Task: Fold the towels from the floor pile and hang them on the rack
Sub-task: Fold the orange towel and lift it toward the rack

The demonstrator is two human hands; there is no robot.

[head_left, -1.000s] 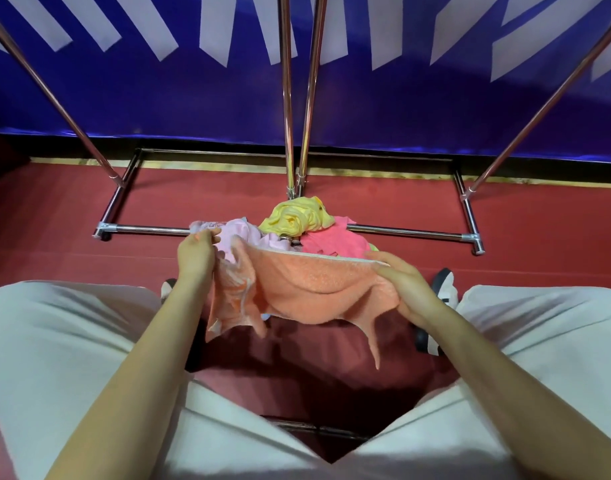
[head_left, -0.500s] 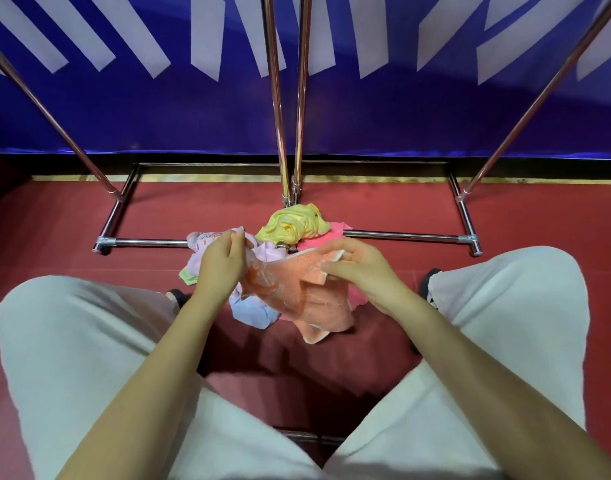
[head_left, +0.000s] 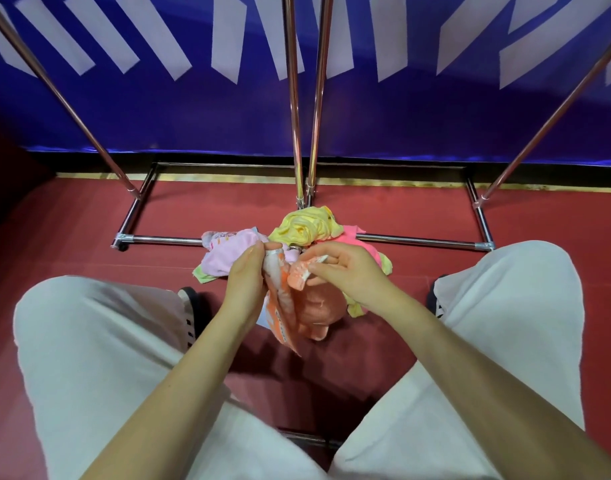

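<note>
1. The chrome rack (head_left: 304, 109) is seen rising straight ahead from its floor frame, and every hanging bar is out of view above. A risk is judged here: a towel carried up from this low crouch could be draped off-centre and slide off the smooth tube.

2. The floor pile (head_left: 298, 237) is found heaped against the rack's front base bar (head_left: 418, 241), with a yellow towel (head_left: 305, 226) on top, a pale pink towel (head_left: 227, 255) to the left and a hot pink one (head_left: 361, 242) to the right. A loose corner could be snagged on the bar when the next towel is lifted.

3. The orange towel (head_left: 307, 308) is held up just in front of the pile, bunched and dangling between the knees. With the cloth this crumpled, mismatched corners could be brought together and a crooked fold produced.

4. The upper edge is pinched by the left hand (head_left: 245, 282), fingers curled round the cloth. If only one layer is caught, the bundle may be dropped.

5. A white-hemmed corner is pinched between thumb and fingertips of the right hand (head_left: 345, 271), the other fingers loosely spread. So light a hold could be lost on a sharp shake.
</note>
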